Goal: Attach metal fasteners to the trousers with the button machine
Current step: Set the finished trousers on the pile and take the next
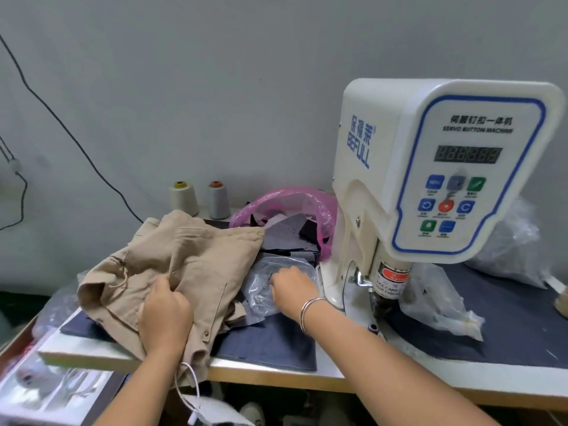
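Beige trousers lie bunched in a heap to the left of the button machine, well apart from its punch head. A brass fastener shows on the near fold.

Left hand: fingers curled into the cloth, gripping a fold.

Right hand: reaching into a clear plastic bag lying between trousers and machine base. Fingertips hidden in the plastic; cannot tell whether they pinch anything.

Behind the bag: pink bag of fabric scraps, two thread cones farther left of the machine.

Risks, judged:
- Garment is crumpled; fed so, the punch could catch a double layer.
- The fastener could land off its mark.
- Fingers near the die, as the warning label notes.
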### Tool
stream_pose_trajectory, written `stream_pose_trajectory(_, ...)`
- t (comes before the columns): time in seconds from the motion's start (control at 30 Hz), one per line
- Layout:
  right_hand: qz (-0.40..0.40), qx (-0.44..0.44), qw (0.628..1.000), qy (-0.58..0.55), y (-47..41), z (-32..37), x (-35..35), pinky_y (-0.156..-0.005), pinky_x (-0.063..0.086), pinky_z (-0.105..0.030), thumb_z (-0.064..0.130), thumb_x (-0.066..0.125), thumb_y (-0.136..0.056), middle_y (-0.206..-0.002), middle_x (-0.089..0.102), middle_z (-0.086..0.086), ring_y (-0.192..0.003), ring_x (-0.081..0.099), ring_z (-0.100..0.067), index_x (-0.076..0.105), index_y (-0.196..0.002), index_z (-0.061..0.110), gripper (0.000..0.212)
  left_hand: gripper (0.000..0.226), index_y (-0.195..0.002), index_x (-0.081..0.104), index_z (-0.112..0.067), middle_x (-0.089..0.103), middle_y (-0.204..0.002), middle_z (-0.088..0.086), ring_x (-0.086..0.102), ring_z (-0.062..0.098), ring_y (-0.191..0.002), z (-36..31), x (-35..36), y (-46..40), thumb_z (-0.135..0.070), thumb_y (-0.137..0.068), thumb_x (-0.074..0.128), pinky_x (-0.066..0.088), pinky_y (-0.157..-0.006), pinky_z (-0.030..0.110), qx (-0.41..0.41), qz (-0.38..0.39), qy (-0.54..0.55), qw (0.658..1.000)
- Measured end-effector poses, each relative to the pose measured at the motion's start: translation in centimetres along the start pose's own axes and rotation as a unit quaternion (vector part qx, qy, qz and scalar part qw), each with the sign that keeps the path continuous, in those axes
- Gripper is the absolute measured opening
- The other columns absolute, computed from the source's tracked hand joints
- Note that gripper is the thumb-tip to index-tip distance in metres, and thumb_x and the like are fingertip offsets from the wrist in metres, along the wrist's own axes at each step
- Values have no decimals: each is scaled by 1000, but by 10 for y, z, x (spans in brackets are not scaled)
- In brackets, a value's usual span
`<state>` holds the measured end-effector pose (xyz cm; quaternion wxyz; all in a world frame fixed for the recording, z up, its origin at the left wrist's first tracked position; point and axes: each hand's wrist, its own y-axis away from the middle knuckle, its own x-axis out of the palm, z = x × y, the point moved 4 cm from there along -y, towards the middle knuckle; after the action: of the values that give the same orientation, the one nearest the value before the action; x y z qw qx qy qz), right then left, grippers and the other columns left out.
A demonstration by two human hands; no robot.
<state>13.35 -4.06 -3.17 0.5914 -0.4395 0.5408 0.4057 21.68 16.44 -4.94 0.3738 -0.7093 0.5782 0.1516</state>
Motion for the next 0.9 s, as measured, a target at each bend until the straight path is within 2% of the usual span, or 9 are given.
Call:
stream_pose_trajectory(0.17, -23, -7, 999, 23, -13, 2, 13, -89, 38, -38, 16, 41, -95, -120, 58, -7, -112, 53, -29, 61, -117, 15, 29, 41, -123, 51, -5, 60, -112, 26, 55, 42, -96, 6, 1, -1, 2, -85, 41, 41, -80, 46, -3, -5, 29, 1000)
stream_pose_trajectory(0.3, -46, -1, 999, 19, -17, 7, 18, -80, 37, -34, 16, 45, -95, -114, 63, -8, -105, 60, -29, 64, -109, 14, 24, 41, -124, 50, -8, 61, -110, 24, 55, 40, -92, 11, 3, -1, 2, -86, 40, 41, -76, 44, 10, -15, 47, 999)
stream_pose_trajectory(0.4, -58, 10, 998, 14, -19, 5, 15, -71, 32, -32, 16, 45, -93, -111, 66, -9, -102, 62, -30, 65, -107, 13, 24, 39, -123, 51, -9, 62, -109, 20, 55, 36, -92, 14, 5, -1, 0, -87, 38, 45, -79, 46, 10, -11, 59, 998)
stream_pose_trajectory(0.5, -49, 20, 998, 14, -23, 2, 13, -70, 31, -31, 18, 46, -93, -111, 66, -9, -103, 61, -31, 64, -108, 14, 24, 40, -126, 51, -11, 61, -115, 18, 55, 35, -99, 16, 6, -2, -8, -89, 37, 45, -83, 46, 9, -9, 91, 996)
stream_pose_trajectory(0.6, -28, 19, 999, 43, -24, 3, 14, -72, 34, -32, 14, 49, -91, -112, 66, -9, -104, 62, -30, 63, -109, 13, 23, 45, -116, 56, -7, 62, -108, 19, 51, 27, -89, 19, 0, -1, -27, -86, 30, 35, -74, 34, -6, -41, 198, 979)
stream_pose_trajectory(0.67, -19, 24, 998, 53, -25, 3, 14, -73, 36, -32, 14, 51, -91, -113, 65, -8, -105, 61, -29, 62, -111, 13, 23, 48, -105, 58, -1, 61, -101, 23, 50, 27, -85, 19, -8, 0, -31, -87, 27, 30, -71, 30, -11, -80, 270, 960)
stream_pose_trajectory(0.73, -13, 31, 998, 53, -26, 3, 14, -72, 37, -32, 15, 51, -91, -112, 65, -7, -105, 62, -28, 63, -110, 14, 23, 51, -102, 58, 8, 59, -100, 27, 52, 33, -88, 19, -10, 0, -28, -90, 25, 32, -75, 31, 2, -89, 288, 953)
stream_pose_trajectory(0.77, -14, 33, 998, 48, -26, 2, 13, -71, 36, -31, 17, 51, -91, -111, 66, -6, -104, 62, -27, 64, -108, 14, 22, 51, -101, 58, 10, 58, -98, 26, 51, 31, -87, 20, -9, 0, -28, -90, 25, 31, -74, 29, 0, -88, 292, 952)
stream_pose_trajectory(0.9, -25, 31, 999, -2, -23, -2, 14, -70, 36, -31, 25, 47, -94, -106, 67, -6, -99, 62, -28, 64, -107, 19, 22, 50, -101, 58, 1, 54, -91, 9, 44, 21, -83, 23, -6, -2, -35, -89, 26, 25, -68, 26, -18, -85, 297, 951)
